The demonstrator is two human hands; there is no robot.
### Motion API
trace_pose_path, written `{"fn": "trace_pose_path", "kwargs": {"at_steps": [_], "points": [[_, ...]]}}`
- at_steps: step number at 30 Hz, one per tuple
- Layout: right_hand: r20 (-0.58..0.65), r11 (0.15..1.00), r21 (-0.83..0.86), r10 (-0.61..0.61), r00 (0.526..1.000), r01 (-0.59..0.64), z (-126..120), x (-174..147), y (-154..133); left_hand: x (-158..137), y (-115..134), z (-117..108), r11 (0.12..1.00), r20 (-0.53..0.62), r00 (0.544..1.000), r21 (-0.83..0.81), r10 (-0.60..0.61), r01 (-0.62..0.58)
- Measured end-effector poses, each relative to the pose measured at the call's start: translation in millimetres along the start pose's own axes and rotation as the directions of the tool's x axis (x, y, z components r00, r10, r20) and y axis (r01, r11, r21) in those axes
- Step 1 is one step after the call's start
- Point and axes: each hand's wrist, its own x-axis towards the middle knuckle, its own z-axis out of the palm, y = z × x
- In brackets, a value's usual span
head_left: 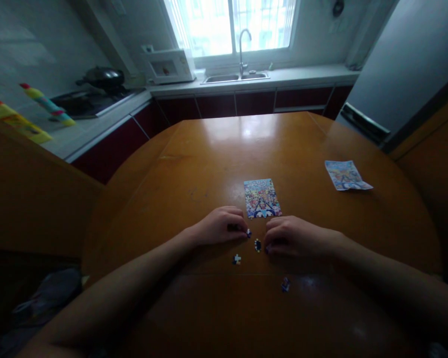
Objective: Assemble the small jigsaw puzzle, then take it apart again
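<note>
On the wooden table lies a partly assembled jigsaw puzzle (262,196) with a crowded colourful picture and an uneven near edge. My left hand (226,224), fingers pinched, holds a small puzzle piece (249,232) just below the puzzle's near left corner. To the right, my right hand (289,233) is closed with its fingertips on a dark puzzle piece (268,249). Between the hands sits a loose dark piece with pale tabs (258,244). Nearer to me are a pale loose piece (237,259) and a dark patterned piece (285,284).
A creased printed sheet (345,175) lies at the right of the table (209,149). Beyond the table are a counter with a sink (227,78), a microwave (169,65) and a stove with a pan (103,78). Bottles (47,103) stand at the left; a fridge is at the right.
</note>
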Motion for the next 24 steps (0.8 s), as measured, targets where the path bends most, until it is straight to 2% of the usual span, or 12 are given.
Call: {"fn": "trace_pose_path", "kwargs": {"at_steps": [5,9,15,20,24], "points": [[0.019,0.990,-0.130,0.054,0.998,-0.051,7,2,-5,-1,-1,-1,0.999,0.013,0.999,-0.034,0.040,-0.040],[0.026,0.981,-0.162,0.116,0.993,-0.110,7,0,-12,-1,-4,-1,0.992,0.054,0.993,-0.069,0.106,-0.103],[0.006,0.955,-0.177,0.241,0.971,-0.236,6,-4,-16,0,-2,0,0.991,0.091,0.988,-0.061,0.128,-0.123],[0.030,0.969,-0.094,0.232,0.972,-0.228,3,-2,-11,0,0,-1,0.991,0.096,0.988,-0.069,0.121,-0.115],[0.028,0.973,-0.115,0.203,0.979,-0.199,-2,-3,-12,0,1,-1,0.991,0.090,0.989,-0.074,0.118,-0.111]]}}
